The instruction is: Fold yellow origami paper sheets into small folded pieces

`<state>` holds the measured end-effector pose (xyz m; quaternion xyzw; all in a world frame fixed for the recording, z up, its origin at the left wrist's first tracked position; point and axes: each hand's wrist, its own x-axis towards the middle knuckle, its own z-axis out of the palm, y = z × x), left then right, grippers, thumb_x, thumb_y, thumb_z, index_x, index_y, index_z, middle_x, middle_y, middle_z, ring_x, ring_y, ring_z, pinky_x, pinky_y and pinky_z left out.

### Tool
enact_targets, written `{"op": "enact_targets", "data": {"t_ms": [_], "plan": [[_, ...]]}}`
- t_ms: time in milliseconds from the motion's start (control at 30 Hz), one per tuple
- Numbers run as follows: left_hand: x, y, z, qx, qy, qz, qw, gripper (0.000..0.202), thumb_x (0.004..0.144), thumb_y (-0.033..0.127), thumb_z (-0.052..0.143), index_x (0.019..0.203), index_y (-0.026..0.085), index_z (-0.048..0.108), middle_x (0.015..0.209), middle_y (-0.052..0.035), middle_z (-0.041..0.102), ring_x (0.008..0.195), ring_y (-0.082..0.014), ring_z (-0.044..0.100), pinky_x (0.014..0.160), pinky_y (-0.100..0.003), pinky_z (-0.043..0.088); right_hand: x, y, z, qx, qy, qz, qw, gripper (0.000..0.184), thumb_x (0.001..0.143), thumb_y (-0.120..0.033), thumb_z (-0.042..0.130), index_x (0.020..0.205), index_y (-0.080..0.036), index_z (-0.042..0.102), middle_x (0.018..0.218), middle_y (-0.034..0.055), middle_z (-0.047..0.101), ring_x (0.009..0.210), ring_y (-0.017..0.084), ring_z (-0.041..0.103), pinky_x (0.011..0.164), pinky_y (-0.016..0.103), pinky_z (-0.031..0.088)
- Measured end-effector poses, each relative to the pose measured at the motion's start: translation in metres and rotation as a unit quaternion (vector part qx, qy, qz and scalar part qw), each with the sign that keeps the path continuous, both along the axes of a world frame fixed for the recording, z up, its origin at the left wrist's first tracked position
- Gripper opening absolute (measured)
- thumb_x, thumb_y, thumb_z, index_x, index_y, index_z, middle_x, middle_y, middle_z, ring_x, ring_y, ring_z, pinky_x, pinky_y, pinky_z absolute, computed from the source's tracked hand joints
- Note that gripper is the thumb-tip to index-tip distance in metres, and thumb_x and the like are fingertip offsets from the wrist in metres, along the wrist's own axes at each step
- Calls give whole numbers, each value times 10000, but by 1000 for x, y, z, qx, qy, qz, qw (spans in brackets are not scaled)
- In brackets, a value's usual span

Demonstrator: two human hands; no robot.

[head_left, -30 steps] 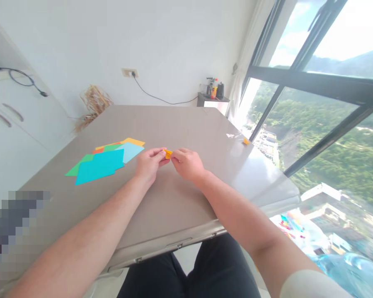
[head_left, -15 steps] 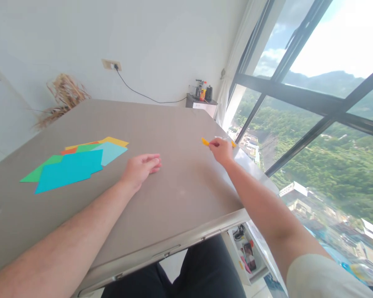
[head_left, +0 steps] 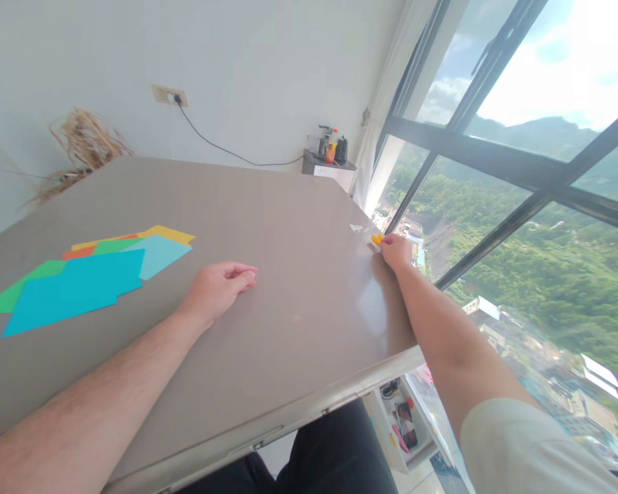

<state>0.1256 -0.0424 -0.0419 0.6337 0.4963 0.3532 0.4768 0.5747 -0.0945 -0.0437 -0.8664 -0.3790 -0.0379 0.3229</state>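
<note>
My right hand (head_left: 397, 251) is at the far right edge of the table (head_left: 288, 357), its fingertips pinched on a small yellow piece (head_left: 376, 239). What the piece is, or whether it is more than one, I cannot make out. Close by lie some white scraps (head_left: 359, 228). My left hand (head_left: 220, 288) rests on the tabletop left of the middle, fingers curled and thumb pressed against them, with nothing visible inside. Left of it, overlapping sheets of coloured paper (head_left: 103, 271) lie fanned out: blue, light blue, green, orange and yellow.
An open drawer (head_left: 409, 429) with a cable and small items is below the table's right front. Large windows (head_left: 494, 206) border the right side. At the back stand a small cabinet (head_left: 334, 173) with bottles, a wall socket (head_left: 169, 96) with a cord, and dried stalks (head_left: 90, 140).
My right hand has moved right to the table edge with the yellow piece. My left hand's fingers have curled in. The view has shifted, so the papers appear further left.
</note>
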Motion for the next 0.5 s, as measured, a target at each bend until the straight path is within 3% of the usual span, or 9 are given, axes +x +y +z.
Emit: {"op": "enact_targets", "data": {"t_ms": [233, 500], "plan": [[-3, 6, -7, -9, 18, 0, 1000, 366, 700, 476, 784, 954, 213, 793, 1007, -96, 804, 981, -281, 753, 929, -387, 570, 2, 9, -2, -21, -24, -5, 999, 242, 802, -193, 577, 916, -200, 790, 925, 85, 771, 860, 215, 642, 742, 303, 446], [-4, 6, -7, -12, 28, 0, 1000, 354, 709, 471, 776, 963, 225, 796, 975, -82, 805, 982, -280, 753, 945, -387, 564, 1, 11, -4, -33, -43, -3, 999, 234, 826, -218, 584, 934, -209, 792, 951, 83, 784, 874, 208, 651, 759, 292, 447]]}}
